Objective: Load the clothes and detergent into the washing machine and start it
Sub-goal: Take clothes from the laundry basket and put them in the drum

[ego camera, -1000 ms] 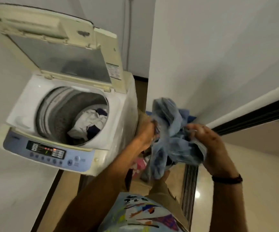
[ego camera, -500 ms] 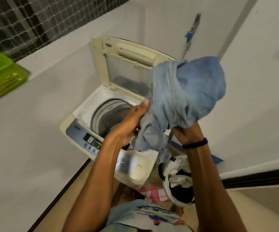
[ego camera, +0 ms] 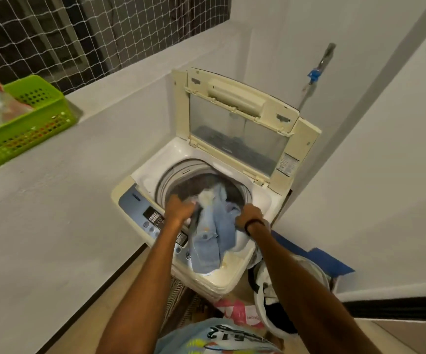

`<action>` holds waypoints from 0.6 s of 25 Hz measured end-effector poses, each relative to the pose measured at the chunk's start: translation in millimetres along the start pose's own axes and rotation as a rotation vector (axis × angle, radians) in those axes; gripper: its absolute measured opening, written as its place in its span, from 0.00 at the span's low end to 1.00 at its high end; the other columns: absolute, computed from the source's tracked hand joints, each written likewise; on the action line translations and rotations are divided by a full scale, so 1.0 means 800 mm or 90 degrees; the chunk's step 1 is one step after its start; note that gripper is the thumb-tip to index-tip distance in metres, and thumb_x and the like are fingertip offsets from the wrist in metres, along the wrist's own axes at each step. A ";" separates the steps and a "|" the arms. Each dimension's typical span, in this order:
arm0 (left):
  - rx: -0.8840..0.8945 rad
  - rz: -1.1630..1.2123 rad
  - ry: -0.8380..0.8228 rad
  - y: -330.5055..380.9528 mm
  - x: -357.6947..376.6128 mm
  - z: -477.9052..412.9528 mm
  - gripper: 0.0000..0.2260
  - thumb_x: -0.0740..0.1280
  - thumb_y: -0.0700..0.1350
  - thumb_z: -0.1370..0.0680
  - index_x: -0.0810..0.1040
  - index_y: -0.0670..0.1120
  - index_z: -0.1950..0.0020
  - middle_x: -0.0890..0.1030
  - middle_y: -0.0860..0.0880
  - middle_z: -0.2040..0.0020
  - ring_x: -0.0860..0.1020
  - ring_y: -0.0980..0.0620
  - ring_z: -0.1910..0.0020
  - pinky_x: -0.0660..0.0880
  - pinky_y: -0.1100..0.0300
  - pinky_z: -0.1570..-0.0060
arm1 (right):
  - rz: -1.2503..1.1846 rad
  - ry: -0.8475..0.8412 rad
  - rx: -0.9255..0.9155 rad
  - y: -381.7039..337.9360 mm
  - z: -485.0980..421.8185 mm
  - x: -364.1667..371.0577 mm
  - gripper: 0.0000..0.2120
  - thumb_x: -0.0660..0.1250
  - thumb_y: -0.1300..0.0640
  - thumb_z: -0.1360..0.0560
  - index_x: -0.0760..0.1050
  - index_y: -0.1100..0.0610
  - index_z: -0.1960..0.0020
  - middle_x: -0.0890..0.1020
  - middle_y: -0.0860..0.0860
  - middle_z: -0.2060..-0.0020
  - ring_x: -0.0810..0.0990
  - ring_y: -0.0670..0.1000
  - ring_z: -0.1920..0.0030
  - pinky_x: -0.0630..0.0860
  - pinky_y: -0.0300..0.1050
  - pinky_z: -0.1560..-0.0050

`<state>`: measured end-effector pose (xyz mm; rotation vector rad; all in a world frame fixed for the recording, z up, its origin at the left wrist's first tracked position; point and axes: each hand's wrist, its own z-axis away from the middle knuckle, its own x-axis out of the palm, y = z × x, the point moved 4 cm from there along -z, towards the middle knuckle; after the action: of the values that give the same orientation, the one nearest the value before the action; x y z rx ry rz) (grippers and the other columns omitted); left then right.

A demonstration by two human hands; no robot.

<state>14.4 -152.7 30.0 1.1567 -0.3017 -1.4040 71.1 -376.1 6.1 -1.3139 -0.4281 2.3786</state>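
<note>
White plastered walls (ego camera: 360,149), netted dark window (ego camera: 79,34) upper left, green basket (ego camera: 28,134) on ledge (ego camera: 130,80), tan floor (ego camera: 99,302)

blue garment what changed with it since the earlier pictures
The left hand and right hand lowered the blue garment from in front of the lid into the washer, its tail draped over the front edge. Both still grip it; lid stays open.

Home laundry corner: top-load washing machine (ego camera: 207,180), laundry basket (ego camera: 316,274), netted window (ego camera: 79,34).
</note>
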 end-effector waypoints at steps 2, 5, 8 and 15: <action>-0.034 -0.010 -0.014 -0.020 0.021 0.006 0.27 0.70 0.50 0.28 0.73 0.41 0.32 0.79 0.40 0.37 0.78 0.40 0.39 0.76 0.48 0.39 | 0.047 0.084 0.085 0.034 -0.001 0.009 0.23 0.65 0.45 0.24 0.70 0.59 0.35 0.74 0.60 0.37 0.73 0.62 0.37 0.73 0.54 0.37; -0.045 -0.154 -0.074 -0.031 0.060 0.000 0.27 0.70 0.53 0.24 0.73 0.36 0.32 0.76 0.37 0.34 0.76 0.39 0.36 0.74 0.50 0.37 | -0.040 0.103 0.126 0.081 0.019 0.018 0.27 0.67 0.39 0.29 0.64 0.49 0.35 0.70 0.57 0.43 0.72 0.63 0.40 0.73 0.57 0.46; -0.007 -0.251 -0.155 -0.022 0.096 0.006 0.31 0.71 0.55 0.25 0.71 0.37 0.30 0.74 0.38 0.30 0.73 0.40 0.32 0.72 0.51 0.35 | -0.003 0.049 0.071 0.069 0.003 0.007 0.20 0.64 0.48 0.23 0.68 0.57 0.36 0.79 0.57 0.44 0.78 0.58 0.44 0.75 0.50 0.46; 0.186 0.068 -0.037 0.018 0.110 -0.015 0.13 0.69 0.38 0.26 0.77 0.42 0.41 0.81 0.42 0.45 0.80 0.42 0.45 0.78 0.44 0.42 | -0.754 -0.198 -0.063 -0.046 -0.012 -0.049 0.10 0.66 0.62 0.23 0.76 0.60 0.41 0.82 0.58 0.48 0.82 0.54 0.48 0.82 0.45 0.52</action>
<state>52.6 -226.4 -4.1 1.3173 -0.6171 -1.3308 105.4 -361.2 46.2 -0.4281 -1.0563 1.5069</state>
